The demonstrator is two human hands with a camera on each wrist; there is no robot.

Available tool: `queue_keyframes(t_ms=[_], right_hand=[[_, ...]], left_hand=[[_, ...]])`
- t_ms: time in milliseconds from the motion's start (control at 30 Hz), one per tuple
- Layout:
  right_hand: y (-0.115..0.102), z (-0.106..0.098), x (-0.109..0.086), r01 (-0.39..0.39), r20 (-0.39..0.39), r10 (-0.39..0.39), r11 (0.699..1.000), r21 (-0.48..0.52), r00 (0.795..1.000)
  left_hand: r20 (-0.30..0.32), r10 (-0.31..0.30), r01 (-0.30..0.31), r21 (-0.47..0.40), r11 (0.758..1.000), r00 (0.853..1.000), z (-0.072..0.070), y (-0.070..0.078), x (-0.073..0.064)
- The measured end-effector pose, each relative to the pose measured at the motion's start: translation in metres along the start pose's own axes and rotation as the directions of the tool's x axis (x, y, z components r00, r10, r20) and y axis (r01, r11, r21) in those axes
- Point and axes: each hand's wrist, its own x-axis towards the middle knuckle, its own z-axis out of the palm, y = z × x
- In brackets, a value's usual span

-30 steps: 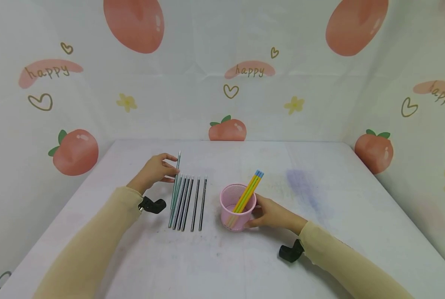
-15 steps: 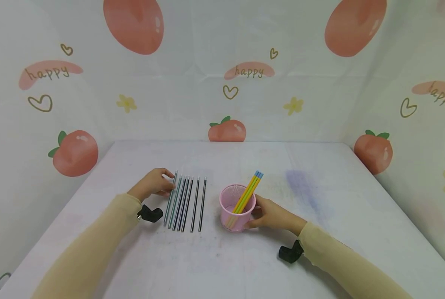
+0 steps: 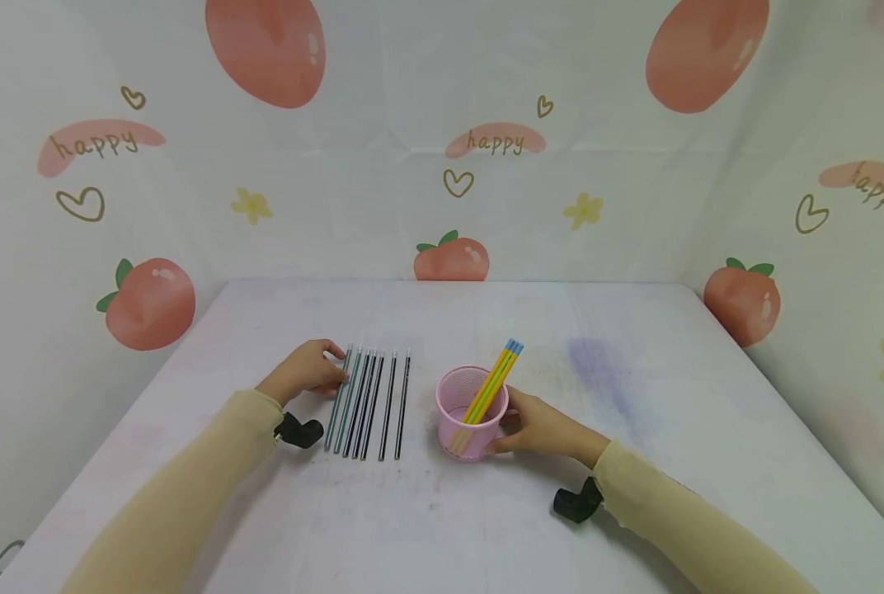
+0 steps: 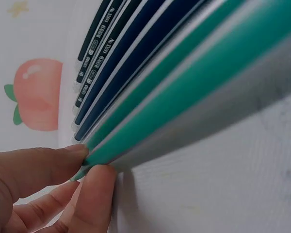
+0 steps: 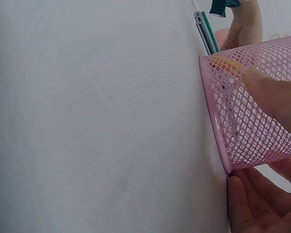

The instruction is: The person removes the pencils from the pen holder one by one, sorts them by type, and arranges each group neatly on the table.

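Note:
In the head view my left hand (image 3: 304, 369) is at the left end of a row of pencils on the table. Its thumb and finger pinch the outermost green pencil (image 4: 194, 97) near its far end, as the left wrist view shows. A second green pencil lies right beside it, followed by several dark blue and black pencils (image 3: 388, 406). My right hand (image 3: 538, 425) grips the right side of a pink mesh pen holder (image 5: 262, 116), which stands upright. Several yellow pencils (image 3: 494, 384) with blue ends lean to the right inside the holder.
A white table (image 3: 442, 528) carries everything, with a purple stain (image 3: 601, 375) on its right part. White cloth walls printed with fruit and hearts enclose the back and both sides. A black wrist mount (image 3: 578, 500) sits by each sleeve cuff.
My left hand has come down and nearer with the green pencil, which was raised over its neighbour and now lies at the row's left end. The right hand and pen holder have stayed put.

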Motion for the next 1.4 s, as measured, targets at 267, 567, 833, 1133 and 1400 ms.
queue_keyframes(t_ms=[267,567,833,1133,1400], right_hand=[[-0.0001,-0.0001,0.0002,-0.013,0.0,0.013,1.0,-0.006,1.0],[-0.0026,-0.0002,-0.0004,-0.003,0.006,0.003,1.0,0.008,1.0],[-0.0026,-0.0002,0.0001,-0.008,0.008,0.008,1.0,0.008,1.0],[-0.0023,-0.0004,0.0003,-0.02,0.01,0.02,1.0,-0.008,1.0],[-0.0044,-0.0002,0.0,-0.026,0.007,0.026,1.0,-0.004,1.0]], left_hand=[[-0.009,0.002,-0.002,0.033,0.999,1.0,0.0036,0.0002,-0.0006],[-0.017,0.002,-0.002,0.025,1.0,1.0,0.0035,-0.0005,0.0001],[-0.007,0.004,-0.004,0.009,1.0,1.0,0.0046,0.0002,-0.0016],[-0.004,0.0,0.0,0.006,1.0,1.0,0.0044,0.0005,-0.0027],[-0.004,-0.005,0.005,0.005,1.0,1.0,0.0039,-0.0003,-0.003]])
